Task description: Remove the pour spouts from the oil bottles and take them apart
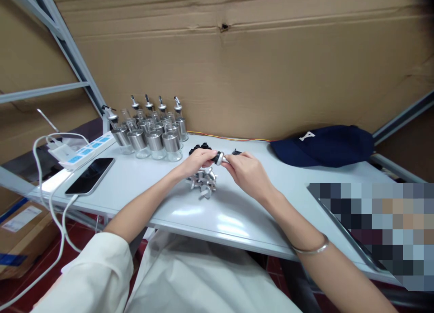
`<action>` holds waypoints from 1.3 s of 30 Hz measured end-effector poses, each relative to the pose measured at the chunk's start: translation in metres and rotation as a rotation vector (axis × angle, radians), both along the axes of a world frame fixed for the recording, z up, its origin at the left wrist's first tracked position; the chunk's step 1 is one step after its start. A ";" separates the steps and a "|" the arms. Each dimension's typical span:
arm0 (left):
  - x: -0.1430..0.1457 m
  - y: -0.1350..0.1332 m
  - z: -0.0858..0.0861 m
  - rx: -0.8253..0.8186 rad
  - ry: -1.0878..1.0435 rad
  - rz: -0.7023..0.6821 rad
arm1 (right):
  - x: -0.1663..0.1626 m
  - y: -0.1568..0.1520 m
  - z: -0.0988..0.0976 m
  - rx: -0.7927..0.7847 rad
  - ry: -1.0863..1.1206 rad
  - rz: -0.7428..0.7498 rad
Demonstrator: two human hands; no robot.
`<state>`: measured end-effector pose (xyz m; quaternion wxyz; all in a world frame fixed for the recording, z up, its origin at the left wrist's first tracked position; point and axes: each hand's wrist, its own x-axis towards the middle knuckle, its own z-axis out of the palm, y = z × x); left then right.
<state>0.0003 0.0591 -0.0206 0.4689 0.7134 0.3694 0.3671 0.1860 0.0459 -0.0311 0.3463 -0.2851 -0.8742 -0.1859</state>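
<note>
Between my two hands, above the table, is a pourer spout [219, 158] with a black stopper end and a silver collar. My left hand [199, 161] is closed around its black end. Closed on the silver spout end is my right hand [247, 170]. Just below my left hand lies a pile of silver spout parts [205, 184]. Several black stopper pieces [200, 147] sit behind that hand, and another small black piece [236, 152] shows behind my right hand. Glass bottles with steel sleeves [155, 141] stand at the back left, several topped with pourers.
A phone [90, 176] and a white power strip [90, 149] with cables lie on the left of the table [190, 213]. A navy cap [325, 145] rests at the back right. A cardboard wall [237, 78] closes off the back, and metal frame posts flank it.
</note>
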 end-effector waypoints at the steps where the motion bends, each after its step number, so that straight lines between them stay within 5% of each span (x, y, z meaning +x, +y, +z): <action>1: 0.001 -0.001 0.000 -0.031 -0.018 -0.008 | 0.000 0.000 0.000 0.043 -0.011 0.002; 7: 0.005 -0.006 0.002 -0.110 -0.064 -0.023 | 0.001 -0.002 0.003 0.199 -0.037 -0.016; 12: 0.002 -0.006 0.003 0.021 -0.021 -0.037 | 0.006 0.000 0.003 0.182 -0.013 -0.051; 22: 0.001 -0.002 -0.004 0.079 -0.011 -0.040 | 0.005 0.001 -0.003 -0.331 0.161 -0.049; 30: -0.006 0.005 -0.006 0.162 -0.042 -0.034 | 0.003 -0.001 0.002 -1.103 0.542 0.157; 39: -0.010 0.007 -0.008 0.161 -0.029 -0.002 | 0.001 0.001 -0.001 -1.136 0.585 0.173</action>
